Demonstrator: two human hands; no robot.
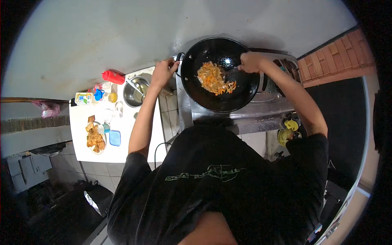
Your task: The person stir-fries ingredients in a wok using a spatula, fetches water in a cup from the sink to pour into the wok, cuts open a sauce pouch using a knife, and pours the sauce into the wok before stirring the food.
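Pale grey wall runs behind the cooking area in the head view, with a brick section on the right side. Against it stands a stainless-steel stove, and on the stove sits a black two-handled wok. Inside the wok, left of its middle, lies a loose heap of shredded food, orange and pale strips together, glossy in places.

The right hand reaches over the wok's right side, its fingers closed around a cooking utensil whose far end is too indistinct to make out. The left hand is at the wok's left loop handle, thumb and fingertips beside it; whether they are clamped on it cannot be told.

Left of the stove, a white table carries a steel bowl with a long-handled implement leaning in it. A red squeeze bottle is just beside the bowl, near a blue-topped container and a small yellowish jar. Closer to the person, golden-brown fried pieces are piled on a plate, next to a square blue lid. A pink plastic bag hangs beyond the table's left end. The person wears a black T-shirt.
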